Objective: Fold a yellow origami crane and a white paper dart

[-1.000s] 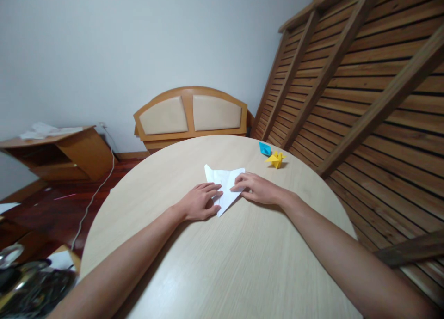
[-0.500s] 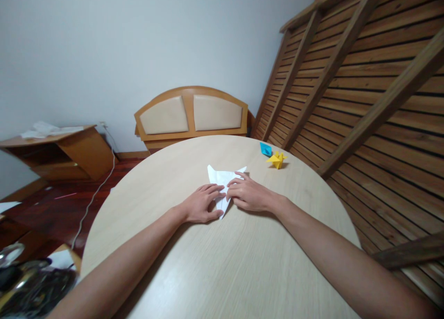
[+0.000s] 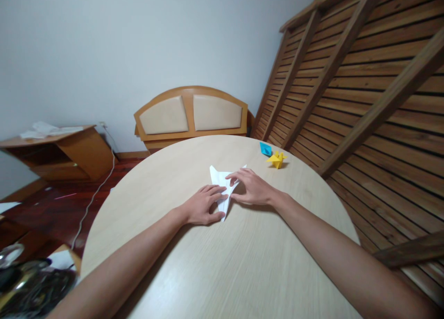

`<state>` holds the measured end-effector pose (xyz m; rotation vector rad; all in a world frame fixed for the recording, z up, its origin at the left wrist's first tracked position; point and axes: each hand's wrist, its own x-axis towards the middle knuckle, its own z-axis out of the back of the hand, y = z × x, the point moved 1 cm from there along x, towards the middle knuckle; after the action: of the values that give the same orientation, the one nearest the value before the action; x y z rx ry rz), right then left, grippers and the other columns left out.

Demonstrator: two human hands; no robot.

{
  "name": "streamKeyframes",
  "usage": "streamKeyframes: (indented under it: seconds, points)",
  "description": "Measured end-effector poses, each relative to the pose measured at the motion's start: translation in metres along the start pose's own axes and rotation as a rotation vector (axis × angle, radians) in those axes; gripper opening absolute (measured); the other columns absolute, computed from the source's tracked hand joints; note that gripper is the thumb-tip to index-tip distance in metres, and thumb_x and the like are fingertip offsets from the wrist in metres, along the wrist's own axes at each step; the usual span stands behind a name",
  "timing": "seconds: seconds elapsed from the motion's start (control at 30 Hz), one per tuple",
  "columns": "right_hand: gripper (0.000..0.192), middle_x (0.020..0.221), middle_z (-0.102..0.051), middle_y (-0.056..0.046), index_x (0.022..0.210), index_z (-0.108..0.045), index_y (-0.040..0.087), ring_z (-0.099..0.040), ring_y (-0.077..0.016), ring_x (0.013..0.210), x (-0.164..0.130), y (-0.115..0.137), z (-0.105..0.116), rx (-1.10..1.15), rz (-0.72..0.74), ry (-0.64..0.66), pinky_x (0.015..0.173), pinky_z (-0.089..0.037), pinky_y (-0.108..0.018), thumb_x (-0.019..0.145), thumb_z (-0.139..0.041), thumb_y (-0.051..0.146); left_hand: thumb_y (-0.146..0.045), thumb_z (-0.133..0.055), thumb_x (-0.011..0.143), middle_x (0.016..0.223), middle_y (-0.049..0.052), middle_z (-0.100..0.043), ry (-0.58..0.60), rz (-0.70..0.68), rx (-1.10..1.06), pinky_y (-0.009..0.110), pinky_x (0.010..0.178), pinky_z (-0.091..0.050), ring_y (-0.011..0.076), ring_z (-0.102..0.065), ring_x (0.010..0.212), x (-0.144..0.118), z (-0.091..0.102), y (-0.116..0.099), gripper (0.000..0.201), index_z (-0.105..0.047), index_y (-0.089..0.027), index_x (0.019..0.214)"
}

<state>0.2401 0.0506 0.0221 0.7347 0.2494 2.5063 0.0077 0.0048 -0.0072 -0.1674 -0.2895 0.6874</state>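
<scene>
Probably light, limp and easily creased, the white, pointed, folded paper sheet [image 3: 218,178] lies on the pale, round, wood-grained table [image 3: 208,268]; the left hand [image 3: 203,205] rests on it, fingers spread; the right hand [image 3: 254,187] curls at its right flap, pinch uncertain; folded edges should grip best.

table [image 3: 222,272] open between your forearms [image 3: 138,259], and leftward of your left hand [image 3: 203,205], paper [image 3: 218,176] filling the gap toward your right hand [image 3: 253,188], yellow origami [image 3: 277,160] and blue origami [image 3: 265,149] obstructing past it, slats [image 3: 364,101] walling right
</scene>
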Motion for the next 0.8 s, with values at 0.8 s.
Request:
streamKeyframes:
  seconds: [0.8]
  points:
    - [0.018, 0.103, -0.068, -0.007, 0.100, -0.066, 0.019, -0.058, -0.0233, 0.104, 0.001, -0.002, -0.003, -0.079, 0.009, 0.057, 0.112, -0.021, -0.050, 0.086, -0.058, 0.025, -0.049, -0.056, 0.089, 0.149, 0.015, -0.045, 0.029, -0.052, 0.025, 0.050, 0.114, -0.032, 0.0324, -0.040, 0.137, 0.002, 0.002, -0.006, 0.054, -0.054, -0.017, 0.132]
